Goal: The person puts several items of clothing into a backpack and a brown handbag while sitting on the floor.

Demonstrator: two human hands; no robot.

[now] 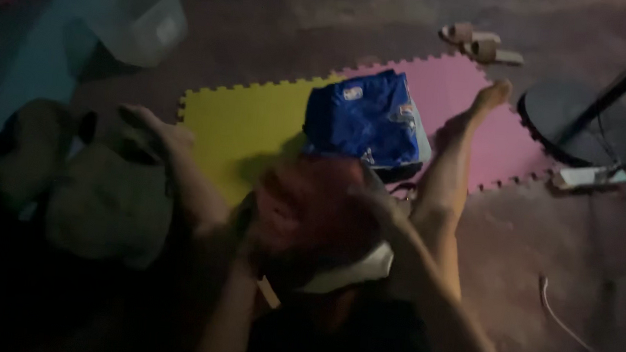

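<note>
step: red garment [310, 213] being folded, looks like | grip: being pinched by left hand [253, 231] and right hand [374, 199], blurry tho | next: edges need lining up, blue folded garment [366, 117] lying close by

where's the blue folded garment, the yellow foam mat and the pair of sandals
blue folded garment [366, 120], head view, middle of its top face
yellow foam mat [239, 122], head view, bare middle part
pair of sandals [480, 45], head view, between the two, on the nearer one

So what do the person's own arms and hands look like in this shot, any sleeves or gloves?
Both arms are bare from the lower frame edge up, no sleeves showing. The left hand and right hand wear no gloves. The picture is too dim and blurred to tell rings, a watch or other markings.
</note>
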